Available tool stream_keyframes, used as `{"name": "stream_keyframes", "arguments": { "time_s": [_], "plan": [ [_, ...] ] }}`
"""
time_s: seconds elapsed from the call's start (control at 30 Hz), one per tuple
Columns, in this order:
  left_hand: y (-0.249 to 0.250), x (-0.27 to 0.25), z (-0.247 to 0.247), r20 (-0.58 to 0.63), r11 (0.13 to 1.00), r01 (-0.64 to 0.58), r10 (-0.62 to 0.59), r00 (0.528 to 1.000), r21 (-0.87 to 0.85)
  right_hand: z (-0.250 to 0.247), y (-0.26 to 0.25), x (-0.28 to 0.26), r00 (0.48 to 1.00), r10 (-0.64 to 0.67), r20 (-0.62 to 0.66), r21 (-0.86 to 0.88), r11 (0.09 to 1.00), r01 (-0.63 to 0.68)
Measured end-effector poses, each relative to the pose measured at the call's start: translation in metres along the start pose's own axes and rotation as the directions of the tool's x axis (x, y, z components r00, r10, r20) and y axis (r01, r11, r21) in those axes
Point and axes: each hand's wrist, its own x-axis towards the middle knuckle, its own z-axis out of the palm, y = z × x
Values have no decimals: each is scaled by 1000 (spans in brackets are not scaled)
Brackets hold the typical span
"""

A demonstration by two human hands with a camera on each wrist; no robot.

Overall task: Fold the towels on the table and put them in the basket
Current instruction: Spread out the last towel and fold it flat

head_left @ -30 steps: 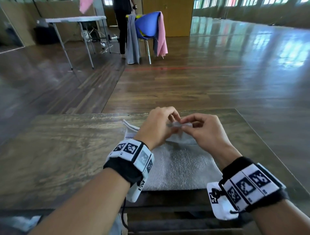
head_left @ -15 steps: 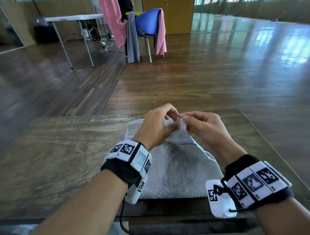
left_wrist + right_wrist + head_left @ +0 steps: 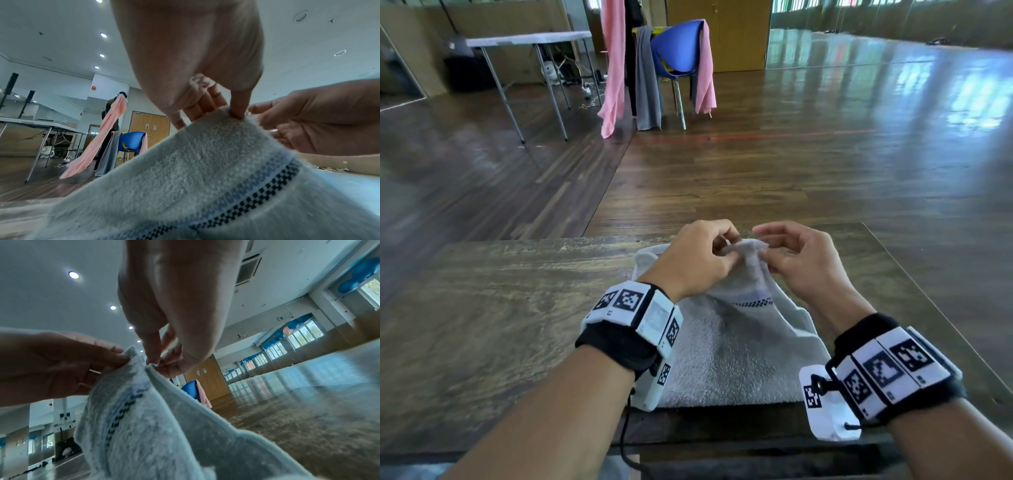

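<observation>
A pale grey towel with a dark checked band lies on the wooden table, its near part flat. Its far edge is lifted into a peak. My left hand pinches that peak from the left, thumb on the cloth. My right hand pinches the same edge just to the right. The two hands sit almost touching above the towel. In the right wrist view the towel hangs in a fold below the fingers. No basket is in view.
Beyond the table's far edge is open wooden floor. A blue chair draped with grey and pink cloths stands far back. A person there holds up a long pink cloth, beside a white folding table.
Both hands have raised the towel's far edge higher off the table, so it tents up. In the background a pink cloth has come down into view.
</observation>
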Motion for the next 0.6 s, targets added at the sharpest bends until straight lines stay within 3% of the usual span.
{"name": "stream_keyframes", "arguments": {
  "time_s": [0.33, 0.6],
  "plan": [
    [-5, 8, 4, -162, 998, -39, 45, 986, 39, 2, 1, 0, 997, -65, -38, 33, 997, 66],
    [-4, 8, 5, -196, 996, -73, 83, 977, 55, 3, -4, 0, 998, -66, -15, 25, 997, 67]
  ]
}}
